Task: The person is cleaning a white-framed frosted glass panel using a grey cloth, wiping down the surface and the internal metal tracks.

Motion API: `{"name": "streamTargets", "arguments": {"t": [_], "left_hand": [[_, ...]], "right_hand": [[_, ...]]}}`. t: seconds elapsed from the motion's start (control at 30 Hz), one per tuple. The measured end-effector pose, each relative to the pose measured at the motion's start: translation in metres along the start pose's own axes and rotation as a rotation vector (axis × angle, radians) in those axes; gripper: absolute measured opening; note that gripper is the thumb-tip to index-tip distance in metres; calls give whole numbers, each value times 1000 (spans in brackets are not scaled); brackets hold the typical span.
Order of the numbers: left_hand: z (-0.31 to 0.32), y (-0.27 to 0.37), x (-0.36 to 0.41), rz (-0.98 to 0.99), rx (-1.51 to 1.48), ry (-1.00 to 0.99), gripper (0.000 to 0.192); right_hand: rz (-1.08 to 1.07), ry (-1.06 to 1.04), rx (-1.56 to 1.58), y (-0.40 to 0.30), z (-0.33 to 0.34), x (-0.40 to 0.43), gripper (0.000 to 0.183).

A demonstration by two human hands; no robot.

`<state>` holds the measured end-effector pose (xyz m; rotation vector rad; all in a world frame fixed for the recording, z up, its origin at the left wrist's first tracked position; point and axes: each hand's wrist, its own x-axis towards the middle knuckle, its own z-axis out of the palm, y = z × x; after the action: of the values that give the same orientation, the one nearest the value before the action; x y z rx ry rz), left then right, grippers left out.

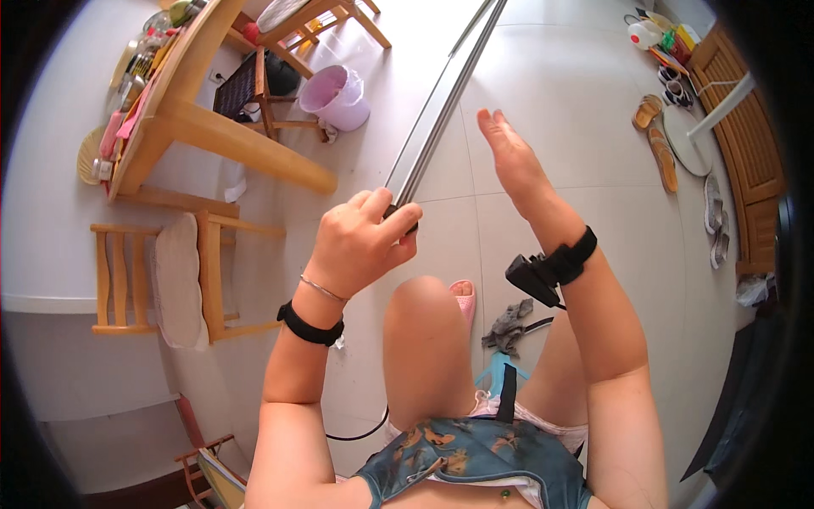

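Observation:
My left hand [359, 238] grips the dark end of a long grey metal profile [435, 118], apparently aluminium. The profile slants away up and to the right, and its far end leaves the top of the view. My right hand [514, 159] is to the right of the profile, apart from it, with its fingers stretched out and nothing in it. A black strap with a small black device [534, 278] is on my right forearm. Below the hands, between my knees, a crumpled grey cloth [507, 327] lies near a light-blue plastic object [499, 373], mostly hidden.
To the left stand a wooden table [248, 146] loaded with household items and a wooden chair [213, 280] with a pale cushion. A lilac waste bin [336, 105] is beyond the table. Sandals [663, 159], other shoes and a wooden louvred cabinet [744, 153] line the right side.

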<state>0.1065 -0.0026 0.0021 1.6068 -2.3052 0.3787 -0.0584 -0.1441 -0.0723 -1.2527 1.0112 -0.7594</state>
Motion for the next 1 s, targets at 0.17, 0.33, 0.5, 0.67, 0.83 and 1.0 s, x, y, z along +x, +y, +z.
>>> {"name": "streamTargets", "arguments": {"t": [0.17,0.33,0.5,0.67,0.83,1.0], "left_hand": [[-7,-16,-6,-92,-31,57,24],[-16,-39,-10,-182,-143,173,22],[-27,-68,-9,-278,-289,244,20],[-26,-101,-22,-366,-294,261,22],[-1,-122,-32,-462,-371,374,22],[13,-136,-14,-476,-418,355,20]], "right_hand": [[8,-28,124,27,-15,-9,92],[106,-41,95,61,-17,-33,83],[173,-61,78,78,-25,-54,74],[239,-21,143,75,-44,-74,66],[212,42,162,65,-81,-87,62],[176,184,162,46,-119,-100,57]]}}
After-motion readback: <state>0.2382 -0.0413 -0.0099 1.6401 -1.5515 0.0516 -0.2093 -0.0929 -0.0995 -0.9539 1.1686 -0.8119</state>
